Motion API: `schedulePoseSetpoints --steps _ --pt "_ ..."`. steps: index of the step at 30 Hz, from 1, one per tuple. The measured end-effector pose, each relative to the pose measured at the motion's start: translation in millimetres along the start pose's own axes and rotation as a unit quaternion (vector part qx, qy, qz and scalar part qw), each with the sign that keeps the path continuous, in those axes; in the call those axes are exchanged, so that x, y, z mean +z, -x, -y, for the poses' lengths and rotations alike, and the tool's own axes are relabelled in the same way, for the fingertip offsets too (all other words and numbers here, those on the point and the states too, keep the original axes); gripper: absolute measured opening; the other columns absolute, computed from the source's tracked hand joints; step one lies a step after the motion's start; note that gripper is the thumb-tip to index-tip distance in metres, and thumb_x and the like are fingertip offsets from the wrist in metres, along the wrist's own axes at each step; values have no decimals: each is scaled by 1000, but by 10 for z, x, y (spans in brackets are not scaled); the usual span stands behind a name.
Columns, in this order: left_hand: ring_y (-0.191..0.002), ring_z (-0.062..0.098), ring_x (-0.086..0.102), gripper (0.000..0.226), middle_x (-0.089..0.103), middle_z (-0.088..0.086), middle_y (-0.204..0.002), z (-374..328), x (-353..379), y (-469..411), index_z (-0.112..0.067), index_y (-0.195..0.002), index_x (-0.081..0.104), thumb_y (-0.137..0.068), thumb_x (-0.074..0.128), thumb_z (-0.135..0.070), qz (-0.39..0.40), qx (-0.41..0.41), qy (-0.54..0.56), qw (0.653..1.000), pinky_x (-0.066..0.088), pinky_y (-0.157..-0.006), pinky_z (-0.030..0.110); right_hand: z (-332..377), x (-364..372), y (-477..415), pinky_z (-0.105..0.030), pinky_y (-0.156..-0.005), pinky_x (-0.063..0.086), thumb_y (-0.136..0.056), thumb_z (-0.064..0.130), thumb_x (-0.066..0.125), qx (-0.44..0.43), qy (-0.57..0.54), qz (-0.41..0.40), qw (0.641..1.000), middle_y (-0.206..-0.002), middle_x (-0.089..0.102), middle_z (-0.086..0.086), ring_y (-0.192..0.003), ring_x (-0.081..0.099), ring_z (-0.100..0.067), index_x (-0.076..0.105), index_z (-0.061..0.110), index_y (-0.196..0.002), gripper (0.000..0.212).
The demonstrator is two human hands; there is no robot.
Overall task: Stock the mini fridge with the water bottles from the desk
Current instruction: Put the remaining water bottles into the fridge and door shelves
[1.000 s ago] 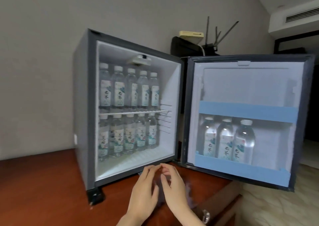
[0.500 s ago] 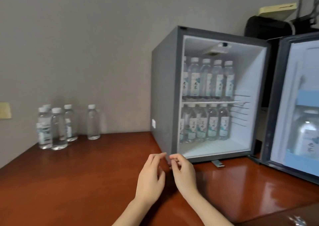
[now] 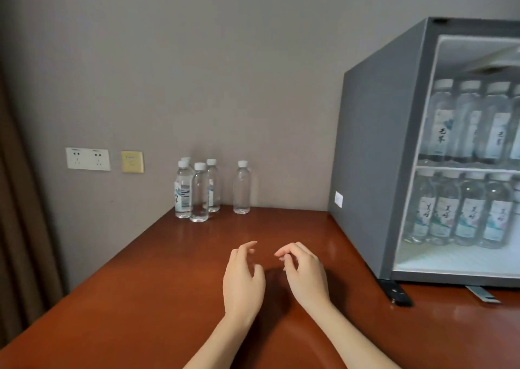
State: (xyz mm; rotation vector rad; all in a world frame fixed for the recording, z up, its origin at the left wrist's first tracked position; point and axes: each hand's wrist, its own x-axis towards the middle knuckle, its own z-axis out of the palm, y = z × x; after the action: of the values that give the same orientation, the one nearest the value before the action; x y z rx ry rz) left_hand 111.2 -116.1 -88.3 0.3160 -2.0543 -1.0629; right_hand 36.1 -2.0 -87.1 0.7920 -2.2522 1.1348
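The left hand [image 3: 243, 280] and right hand [image 3: 306, 277] hover above the desk [image 3: 135, 298], fingers [image 3: 245, 247] loosely curled, gripping nothing. The water bottles [image 3: 199, 197], 5 or perhaps 6, stand at its back edge, well apart from the mini fridge [image 3: 380, 157]. Likely full, weighty, slick: grasp each round its waist.

Dim, soft room light; fridge interior [image 3: 464, 259] glows, perhaps slightly blurred; edges bow.

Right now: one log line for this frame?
left hand open, empty | right hand open, empty | bottle cluster plus lone bottle upright at desk back | mini fridge shelves stocked
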Motion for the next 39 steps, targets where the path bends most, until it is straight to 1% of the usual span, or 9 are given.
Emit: schedulePoseSetpoints --steps 8,15,18,22,26,29,32,36,39 --pt "-91 2 53 40 54 -9 -113 223 125 -366 -26 -126 53 -91 49 -9 34 -45 -29 998 34 -76 16 -34 347 -285 -22 -66 50 -92 12 49 10 -11 19 1000 -90 62 20 -80 62 -2 64 31 -84 26" --pt "-87 6 51 38 56 -6 -113 415 310 -851 -24 -124 54 -90 49 -9 24 -81 -34 996 33 -77 19 -201 692 -718 -42 -78 57 -91 16 56 208 -191 41 958 -85 67 11 -66 67 -9 66 29 -90 16" --pt "-90 8 54 39 59 -5 -111 523 450 -1098 -22 -123 55 -87 52 -9 12 -95 -15 995 36 -79 21 -270 843 -954 -42 -78 56 -92 17 58 230 -241 23 943 -88 67 7 -66 66 -9 67 24 -93 12" --pt "-97 8 54 43 59 -3 -117 676 673 -1456 -20 -128 51 -86 56 -10 -7 -127 33 991 36 -82 20 -370 1147 -1309 -44 -81 56 -91 18 59 227 -295 34 928 -89 67 4 -70 67 -9 66 23 -95 9" --pt "-103 11 52 54 53 2 -131 835 899 -1873 -17 -137 44 -85 60 -12 -35 -135 55 989 34 -87 21 -509 1487 -1688 -49 -90 54 -91 25 61 228 -335 20 914 -94 67 5 -93 67 -15 64 31 -91 7" --pt "-126 21 46 66 42 7 -143 953 1045 -2168 -13 -145 33 -86 62 -14 -57 -144 63 986 30 -90 20 -599 1686 -1923 -45 -98 50 -96 26 56 232 -366 12 901 -104 65 6 -104 62 -15 60 28 -99 6" --pt "-128 24 45 73 36 10 -147 1045 1159 -2434 -11 -149 24 -87 62 -15 -71 -152 68 984 29 -88 19 -658 1815 -2130 -40 -102 46 -101 28 47 230 -379 16 896 -105 60 10 -106 56 -11 58 23 -116 20" --pt "-132 25 43 73 38 9 -148 1213 1316 -2721 -13 -149 25 -87 63 -18 -72 -145 59 985 33 -105 30 -739 2016 -2410 -38 -107 41 -103 33 39 225 -374 25 899 -126 58 -1 -116 52 -13 53 14 -134 38" --pt "-129 23 48 75 49 4 -142 1301 1396 -2843 -19 -147 30 -83 68 -28 -78 -132 67 986 40 -106 39 -784 2124 -2561 -17 -91 44 -105 37 33 220 -380 51 897 -133 56 -2 -119 53 -15 50 12 -138 45"
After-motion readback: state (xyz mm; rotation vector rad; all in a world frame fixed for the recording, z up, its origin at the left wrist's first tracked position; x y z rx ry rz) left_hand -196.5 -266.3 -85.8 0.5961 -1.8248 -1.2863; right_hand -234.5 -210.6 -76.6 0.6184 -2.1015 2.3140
